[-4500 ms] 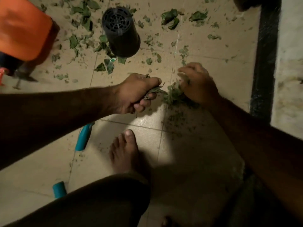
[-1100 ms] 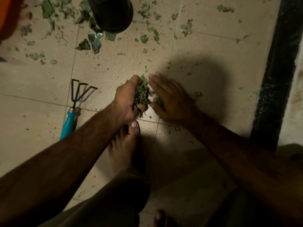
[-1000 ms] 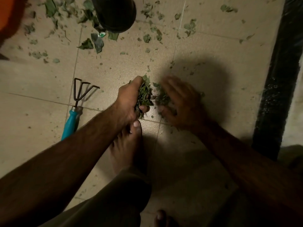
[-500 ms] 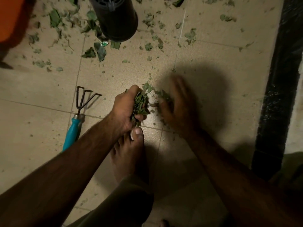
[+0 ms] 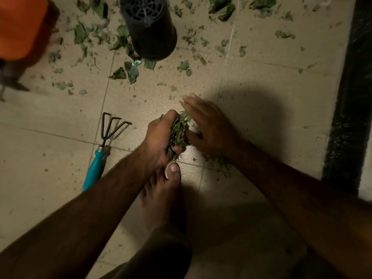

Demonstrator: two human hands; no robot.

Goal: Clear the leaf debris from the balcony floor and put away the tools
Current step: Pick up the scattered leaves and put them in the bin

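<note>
My left hand (image 5: 159, 135) is closed around a clump of green leaf debris (image 5: 178, 131) just above the tiled floor (image 5: 251, 81). My right hand (image 5: 209, 125) lies flat beside it with fingers spread, its palm pressed against the clump. More torn leaves (image 5: 128, 71) are scattered over the tiles farther out. A small hand rake (image 5: 102, 146) with a teal handle and three dark prongs lies on the floor to the left of my left forearm.
A black plastic pot (image 5: 149, 27) lies on its side at the top, among the leaves. An orange container (image 5: 20, 27) is at the top left. My bare foot (image 5: 163, 198) rests below my hands. A dark strip (image 5: 350, 97) borders the floor on the right.
Earlier both hands raked leaves on the floor. Since then my left hand has closed on a clump, and my right hand has swept back in against it.
</note>
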